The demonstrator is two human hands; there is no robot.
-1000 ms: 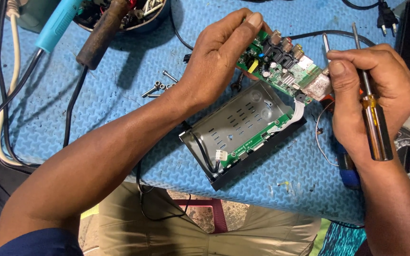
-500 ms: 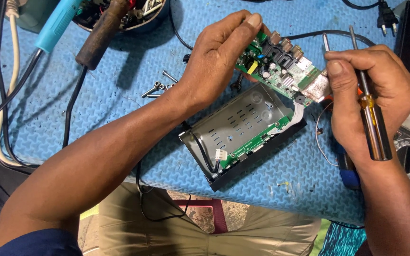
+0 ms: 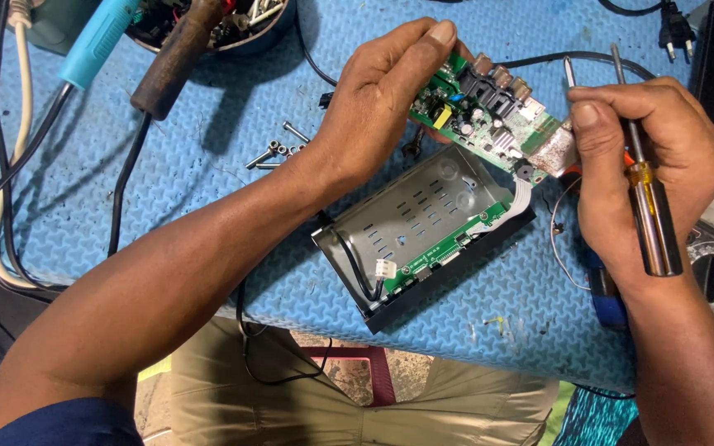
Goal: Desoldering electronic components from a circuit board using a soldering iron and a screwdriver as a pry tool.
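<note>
Left hand [image 3: 390, 99]: closed in a pinch on the near-left end of the green circuit board [image 3: 489, 116], which is held lifted and tilted over the open case.
Right hand [image 3: 654, 173]: curled around a yellow-handled screwdriver [image 3: 650, 215] and a second thin metal tool [image 3: 569, 74], both shafts pointing away from the body; the thumb tip is pressed against the board's right end, beside its silver shield.
Blue work mat [image 3: 208, 173]: spread beneath both hands, with cables crossing it on the far left.
Open case [image 3: 423, 235]: laid just below the left hand; its grey metal tray is seen emptied, with a narrow green strip board remaining along the front edge.
Soldering irons [image 3: 175, 58]: rested beyond the left forearm, one brown-handled, one blue-handled, beside a dark round dish of parts.
Ribbon cable [image 3: 518, 194]: seen running from the board's underside down to the case front, so the board appears not yet fully detached.
White plug [image 3: 386, 268]: left loose on its black lead inside the tray.
Loose screws [image 3: 278, 149]: gathered left of the left wrist, judged already removed.
Progress: main board judged lifted clear of its mounts; the ribbon link is judged left to be freed.
</note>
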